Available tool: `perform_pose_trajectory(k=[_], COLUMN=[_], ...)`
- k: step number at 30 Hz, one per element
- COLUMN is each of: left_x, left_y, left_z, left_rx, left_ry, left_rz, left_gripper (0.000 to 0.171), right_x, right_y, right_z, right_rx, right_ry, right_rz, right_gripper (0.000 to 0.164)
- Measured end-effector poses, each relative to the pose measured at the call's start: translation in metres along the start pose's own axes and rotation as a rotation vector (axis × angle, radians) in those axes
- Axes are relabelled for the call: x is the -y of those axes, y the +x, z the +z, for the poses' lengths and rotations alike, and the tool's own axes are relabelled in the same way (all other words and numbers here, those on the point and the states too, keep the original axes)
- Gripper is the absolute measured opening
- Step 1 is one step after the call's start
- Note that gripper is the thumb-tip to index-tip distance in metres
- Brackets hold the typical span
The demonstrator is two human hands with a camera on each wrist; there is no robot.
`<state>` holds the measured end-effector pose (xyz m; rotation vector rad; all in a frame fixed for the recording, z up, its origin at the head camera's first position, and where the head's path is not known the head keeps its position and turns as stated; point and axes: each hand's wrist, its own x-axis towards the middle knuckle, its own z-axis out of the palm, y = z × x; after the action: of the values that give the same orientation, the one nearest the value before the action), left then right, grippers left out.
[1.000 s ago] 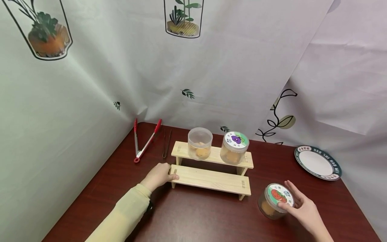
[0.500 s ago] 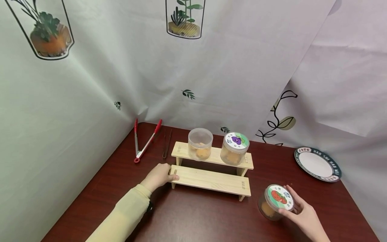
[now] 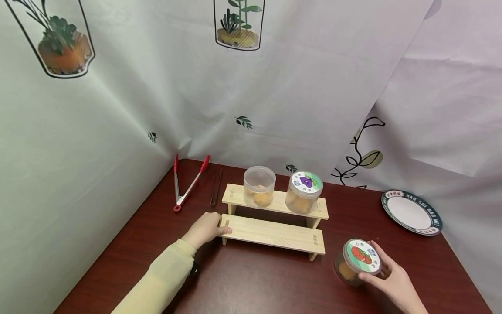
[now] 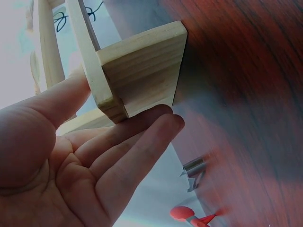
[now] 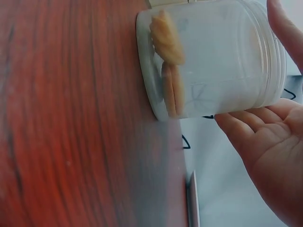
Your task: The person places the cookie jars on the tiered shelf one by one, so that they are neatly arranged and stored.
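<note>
My left hand (image 3: 208, 229) holds the left end of the lower tier of a pale two-tier wooden stand (image 3: 270, 233). In the left wrist view, its fingers (image 4: 161, 137) lie along the end and its thumb is over the board. At the right, my right hand (image 3: 394, 279) grips a clear plastic jar (image 3: 347, 268) with a tomato-pictured lid (image 3: 362, 255). Thumb and fingers are on opposite sides near its rim. Cookies (image 5: 173, 87) lie at its bottom, which is right at the tabletop in the right wrist view.
The upper tier carries a lidless jar (image 3: 259, 181) with cookies and a jar with a purple-pictured lid (image 3: 303, 194). Red-handled tongs (image 3: 182, 198) and thin tweezers (image 3: 215, 189) lie at the back left. A green-rimmed plate (image 3: 412, 211) leans at the right by the cloth-covered wall.
The right hand's fingers have shifted slightly down and closer around the jar's rim. The jar, the stand and the left hand stay in place.
</note>
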<state>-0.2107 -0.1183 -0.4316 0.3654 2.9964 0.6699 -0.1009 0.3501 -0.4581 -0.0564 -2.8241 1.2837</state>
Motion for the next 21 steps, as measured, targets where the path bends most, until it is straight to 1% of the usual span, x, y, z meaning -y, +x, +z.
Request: perform_pose_trajectory(k=[4, 9, 13, 21], left_x=[-0.0001, -0.0002, -0.0004, -0.0006], left_y=[0.0002, 0.0004, -0.0005, -0.001], left_z=[-0.0004, -0.0005, -0.0013, -0.0011], left_rx=[0.004, 0.011, 0.002, 0.01], left_ry=[0.003, 0.006, 0.006, 0.007], left_rz=[0.0, -0.007, -0.011, -0.008], left_gripper=[0.037, 0.037, 0.037, 0.035], right_x=[0.0013, 0.0037, 0.0057, 0.0082], right_y=[0.0011, 0.0013, 0.0017, 0.0021], right_z=[0.0015, 0.0013, 0.0009, 0.0012], right_rx=[-0.01, -0.007, -0.002, -0.021], right_ry=[0.021, 0.008, 0.002, -0.021], right_rz=[0.023, 0.066, 0.091, 0.12], right_gripper=[0.085, 0.086, 0.087, 0.088])
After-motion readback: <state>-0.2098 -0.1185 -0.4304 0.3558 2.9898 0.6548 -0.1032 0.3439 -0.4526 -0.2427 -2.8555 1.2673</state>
